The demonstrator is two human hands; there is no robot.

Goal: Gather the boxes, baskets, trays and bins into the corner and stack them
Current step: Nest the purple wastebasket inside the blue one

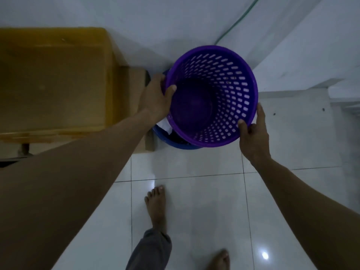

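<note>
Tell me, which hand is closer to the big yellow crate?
The left. The left hand grips the rim of the purple basket on the side facing the yellow crate. The right hand grips the opposite side, with the basket between it and the crate.

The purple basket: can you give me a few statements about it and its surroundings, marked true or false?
1. The left hand and right hand both grip the purple basket at its rim. True.
2. The basket is full of clothes. False: its bare bottom shows and nothing lies in it.
3. A blue bin shows beneath the basket. True.
4. The yellow crate stands to the right of the basket. False: it stands to the left.
5. The person wears shoes. False: the feet are bare.
</note>
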